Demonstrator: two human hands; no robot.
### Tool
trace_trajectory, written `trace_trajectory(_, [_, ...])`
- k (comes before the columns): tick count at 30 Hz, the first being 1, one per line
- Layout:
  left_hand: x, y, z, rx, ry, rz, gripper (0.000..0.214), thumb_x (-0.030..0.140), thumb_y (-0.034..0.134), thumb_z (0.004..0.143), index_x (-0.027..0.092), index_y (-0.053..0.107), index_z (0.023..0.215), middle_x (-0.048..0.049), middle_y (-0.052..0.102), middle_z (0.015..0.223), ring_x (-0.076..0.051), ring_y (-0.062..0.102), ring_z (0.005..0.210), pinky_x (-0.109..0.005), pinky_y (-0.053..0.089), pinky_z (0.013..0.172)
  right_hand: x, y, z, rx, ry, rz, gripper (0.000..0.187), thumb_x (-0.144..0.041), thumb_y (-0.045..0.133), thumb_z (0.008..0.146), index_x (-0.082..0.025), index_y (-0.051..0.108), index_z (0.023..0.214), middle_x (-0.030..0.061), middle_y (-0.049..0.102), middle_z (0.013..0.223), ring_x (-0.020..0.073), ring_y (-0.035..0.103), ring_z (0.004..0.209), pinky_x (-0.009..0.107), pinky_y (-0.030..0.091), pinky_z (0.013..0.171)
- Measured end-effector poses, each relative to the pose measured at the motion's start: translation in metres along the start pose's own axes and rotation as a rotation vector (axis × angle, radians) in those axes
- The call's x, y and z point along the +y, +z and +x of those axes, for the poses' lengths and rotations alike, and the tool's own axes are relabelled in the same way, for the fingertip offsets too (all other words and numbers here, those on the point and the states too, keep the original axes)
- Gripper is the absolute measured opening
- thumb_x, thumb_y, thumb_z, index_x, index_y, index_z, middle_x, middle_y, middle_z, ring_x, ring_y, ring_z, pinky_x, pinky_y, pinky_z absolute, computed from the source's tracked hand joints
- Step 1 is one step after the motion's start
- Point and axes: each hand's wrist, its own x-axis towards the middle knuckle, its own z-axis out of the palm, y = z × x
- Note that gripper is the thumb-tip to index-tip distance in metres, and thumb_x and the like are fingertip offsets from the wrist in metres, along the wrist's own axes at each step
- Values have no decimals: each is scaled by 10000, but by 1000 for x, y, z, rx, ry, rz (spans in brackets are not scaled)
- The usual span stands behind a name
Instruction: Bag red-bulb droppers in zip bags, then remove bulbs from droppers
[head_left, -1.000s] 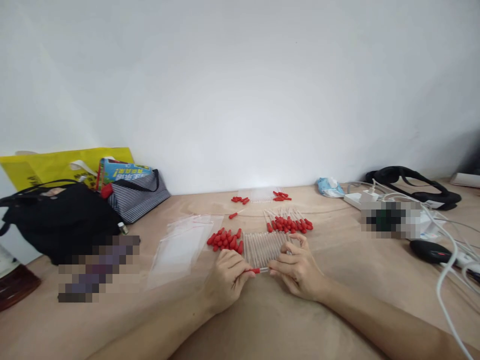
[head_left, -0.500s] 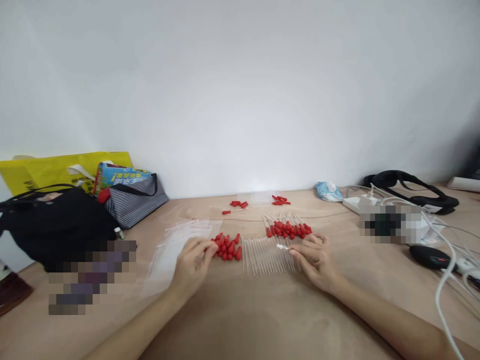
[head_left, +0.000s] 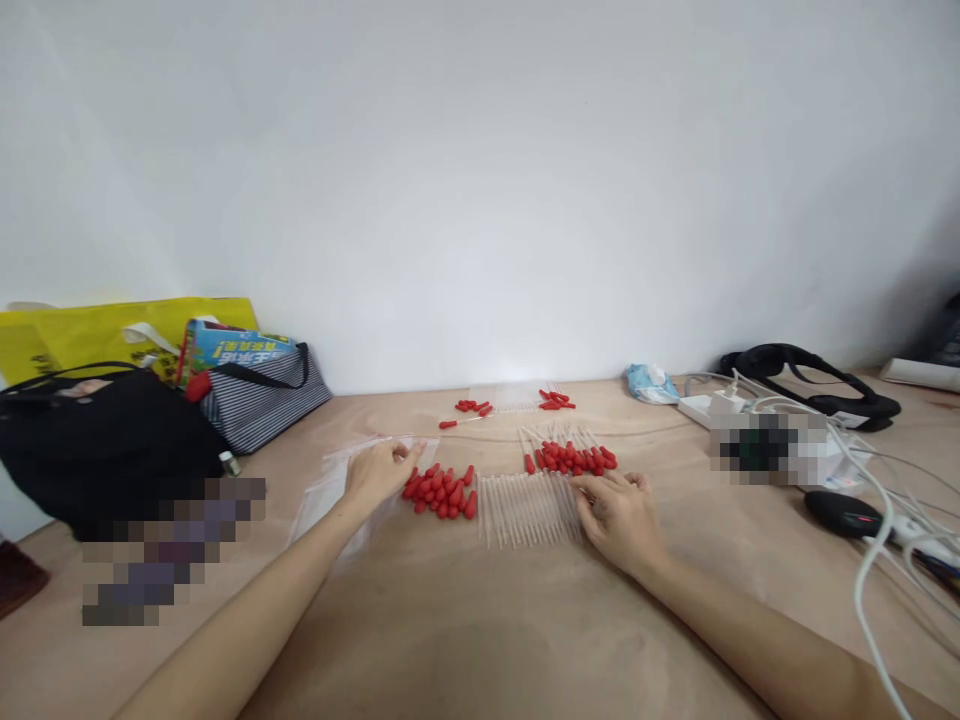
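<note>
My left hand (head_left: 379, 472) hovers over clear plastic zip bags (head_left: 319, 490), beside a heap of red rubber bulbs (head_left: 444, 493). Its thumb and fingers are curled together; whether anything is between them is hidden. At the right end of a row of thin glass dropper tubes (head_left: 525, 510) rests my right hand (head_left: 619, 515). Thumb and index finger there are apart, the index touching the upper end of the row, and I see no tube lifted in them. Behind this row lie droppers with red bulbs fitted (head_left: 574, 457), bulbs toward me.
Farther back, near the wall, are more red-bulbed droppers (head_left: 555, 401) and a single dropper (head_left: 448, 425). Bags (head_left: 266, 400) stand at the left. A blue tissue pack (head_left: 651, 383), black headset (head_left: 817, 380), white cables (head_left: 862, 570) and a black mouse-shaped device (head_left: 844, 513) lie right.
My left hand has moved up and left, away from the red bulbs to over the bags. My right hand has lowered to the row; the glass tube it held is no longer seen raised.
</note>
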Motion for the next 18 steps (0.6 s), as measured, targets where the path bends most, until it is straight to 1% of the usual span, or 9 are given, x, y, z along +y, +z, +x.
trace_trajectory(3, [11,-4,15,-25,47,72,340,427,421,796,177,650,768,-76,673,812,-257,604,843,-301,419,680,-1,2,1,-31,-39,-66,244,-211,403,823,-216,642,776,18,659,690,155,526,694,327,237,727])
trace_trajectory(5, [20,-2,30,-60,106,106,259,349,448,810,181,644,801,-67,663,849,-241,593,873,-310,427,720,-2,1,1,-56,-57,-82,246,-235,407,832,-220,648,784,22,650,684,159,521,710,330,236,730])
trace_trajectory(7, [29,5,46,-101,174,133,198,296,469,825,184,627,869,-58,638,932,-215,569,923,-319,431,775,-4,-1,1,-84,-63,-72,229,-291,435,826,-229,654,804,22,640,692,162,517,723,333,238,734])
trace_trajectory(10, [39,17,69,-159,250,170,231,288,483,847,163,545,1031,-67,557,1071,-188,543,947,-372,450,806,-6,-6,1,-129,-58,-46,263,-433,490,778,-240,655,851,24,623,721,173,511,737,336,247,727])
trace_trajectory(13, [44,29,83,-202,251,217,287,289,482,851,149,491,1101,-79,521,1106,-186,546,926,-391,472,777,-6,-9,1,-166,-56,-14,357,-526,477,755,-249,643,908,27,606,746,174,506,742,325,262,711])
trace_trajectory(15, [46,35,88,-220,233,244,281,286,483,851,151,495,1097,-77,526,1099,-185,549,922,-384,474,773,-6,-9,2,-165,-22,9,340,-502,419,802,-261,641,890,17,600,738,166,509,743,317,264,706])
trace_trajectory(16, [47,37,89,-222,226,253,280,286,483,851,151,496,1096,-77,527,1098,-185,549,921,-383,474,773,-4,-8,3,-156,8,23,334,-468,380,834,-262,643,852,11,599,724,160,511,737,314,262,704])
trace_trajectory(18, [49,40,89,-210,219,259,274,285,482,852,156,498,1093,-76,526,1100,-183,548,922,-380,474,774,-1,-5,3,-128,75,54,387,-403,313,878,-239,633,733,4,593,681,146,512,709,309,256,697])
